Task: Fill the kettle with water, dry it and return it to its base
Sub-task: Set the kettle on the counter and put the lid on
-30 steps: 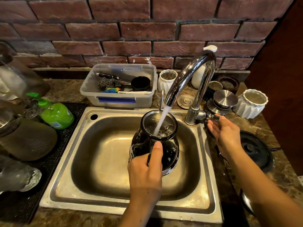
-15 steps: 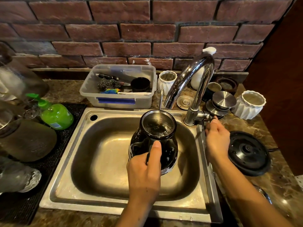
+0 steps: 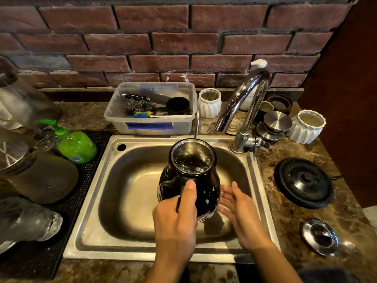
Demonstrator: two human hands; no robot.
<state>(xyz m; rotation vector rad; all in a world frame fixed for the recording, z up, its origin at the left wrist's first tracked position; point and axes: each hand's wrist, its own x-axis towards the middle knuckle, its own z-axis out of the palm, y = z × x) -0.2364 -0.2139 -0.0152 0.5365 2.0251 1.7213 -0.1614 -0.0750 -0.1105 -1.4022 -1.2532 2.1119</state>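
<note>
A black kettle [image 3: 204,180] with its lid off hangs over the steel sink [image 3: 114,203], water visible inside it. My left hand [image 3: 175,219] grips the handle, thumb up along it. My right hand [image 3: 242,213] is open with fingers spread, flat against or right beside the wet right side of the kettle. The chrome tap [image 3: 244,111] arches over the back of the sink with no water running. The round black kettle base [image 3: 304,181] lies on the counter to the right of the sink. A steel-rimmed kettle lid [image 3: 319,235] sits on the counter in front of the base.
A clear plastic tub [image 3: 151,125] with scrubbers stands behind the sink. Two white ribbed cups [image 3: 210,102] [image 3: 308,125] and steel lids [image 3: 275,123] crowd the tap. A green soap bottle [image 3: 76,145] and glassware sit on a black mat at left.
The water stream stopped. My right hand left the tap lever and came down to the kettle's right side. The kettle moved slightly toward me in my left hand.
</note>
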